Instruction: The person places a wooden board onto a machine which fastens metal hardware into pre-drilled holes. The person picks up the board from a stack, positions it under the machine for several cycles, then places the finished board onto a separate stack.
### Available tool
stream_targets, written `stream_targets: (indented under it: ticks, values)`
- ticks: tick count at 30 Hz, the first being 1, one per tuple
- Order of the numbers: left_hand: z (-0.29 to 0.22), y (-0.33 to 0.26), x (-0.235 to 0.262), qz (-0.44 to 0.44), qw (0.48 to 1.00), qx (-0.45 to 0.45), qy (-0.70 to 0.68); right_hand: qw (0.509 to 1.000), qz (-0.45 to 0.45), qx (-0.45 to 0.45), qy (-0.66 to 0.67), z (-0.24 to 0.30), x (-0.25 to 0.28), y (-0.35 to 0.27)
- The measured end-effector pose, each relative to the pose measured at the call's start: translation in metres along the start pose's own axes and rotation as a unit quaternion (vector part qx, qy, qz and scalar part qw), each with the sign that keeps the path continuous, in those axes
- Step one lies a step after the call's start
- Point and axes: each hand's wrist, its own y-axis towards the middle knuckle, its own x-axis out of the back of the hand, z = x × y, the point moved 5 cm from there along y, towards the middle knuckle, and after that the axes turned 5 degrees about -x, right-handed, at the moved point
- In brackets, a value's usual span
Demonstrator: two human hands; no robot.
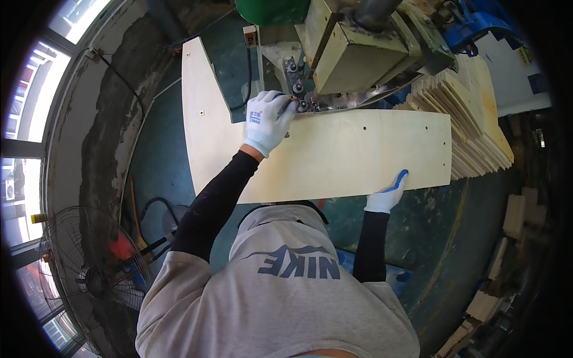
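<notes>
in the head view, the pale wooden panel (334, 158) lies in front of the person, its far edge against or just beside the metal fittings (297, 87) below the machine (358, 62). the left hand (270, 119), fingers curled, is at this edge; i cannot tell if it pinches something. the right hand (387, 196) pinches the near edge, thumb above, fingers hidden below. in my judgement, the left hand could be caught if the machine moves while it is so near. the panel could turn if the right hand loosens. the stacked boards (471, 128) could slide, because their edges are uneven. i see no sure container; the green round body (271, 11) hides its inside.
</notes>
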Motion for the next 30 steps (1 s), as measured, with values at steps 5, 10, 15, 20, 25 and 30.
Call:
stream_targets:
  ticks: [5, 10, 15, 20, 25, 30]
  values:
    - [-0.014, 0.005, 0.063, -0.056, 0.992, 0.024, -0.114, 1.0, 0.024, 0.002, 0.001, -0.003, 0.017, 0.009]
    - [-0.037, 0.006, 0.096, -0.056, 0.994, -0.007, -0.094, 1.0, 0.017, -0.002, -0.003, -0.01, 0.014, 0.007]
    - [-0.052, 0.016, 0.118, -0.048, 0.993, -0.004, -0.108, 1.0, 0.008, -0.013, -0.002, -0.014, 0.013, 0.0]
    - [-0.084, 0.03, 0.133, -0.044, 0.986, -0.106, -0.121, 0.998, -0.032, 0.02, 0.05, -0.012, 0.04, 0.022]
    - [-0.187, 0.111, 0.186, -0.199, 0.876, -0.396, -0.191, 0.993, -0.047, 0.104, 0.016, -0.012, 0.043, 0.035]
    - [-0.305, 0.263, 0.194, -0.239, 0.872, -0.427, -0.008, 0.99, -0.067, 0.11, 0.062, -0.001, 0.032, 0.014]
